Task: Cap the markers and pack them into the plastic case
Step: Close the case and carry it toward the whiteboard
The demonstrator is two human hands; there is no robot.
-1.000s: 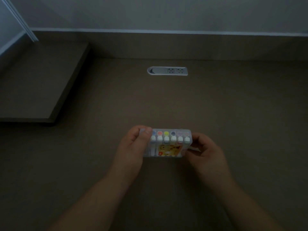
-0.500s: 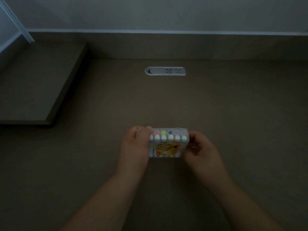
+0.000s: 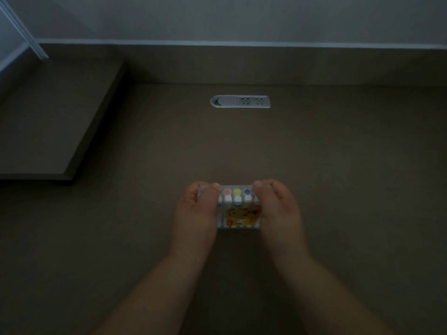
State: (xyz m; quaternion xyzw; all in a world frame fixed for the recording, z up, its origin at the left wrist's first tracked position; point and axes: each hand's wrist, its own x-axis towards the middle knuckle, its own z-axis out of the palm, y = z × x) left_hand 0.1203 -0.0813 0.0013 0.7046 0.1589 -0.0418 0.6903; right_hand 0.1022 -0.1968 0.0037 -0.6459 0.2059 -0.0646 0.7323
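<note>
A clear plastic case (image 3: 240,217) with a yellow cartoon label lies on the brown desk in front of me. Inside it stands a row of capped markers (image 3: 237,195); red, yellow and dark blue caps show between my hands, the rest are covered. My left hand (image 3: 197,209) grips the case's left end, its fingertips curled over the top left corner. My right hand (image 3: 278,209) grips the right end, with fingers bent over the top right corner.
A grey socket strip (image 3: 240,101) is set into the desk (image 3: 338,165) further back. A raised shelf platform (image 3: 48,122) stands at the left, with a white frame (image 3: 21,32) in the far left corner. A wall runs along the back.
My right hand moved from the case's lower right side up over its top right corner. The left hand stayed on the left end. The case barely shifted.
</note>
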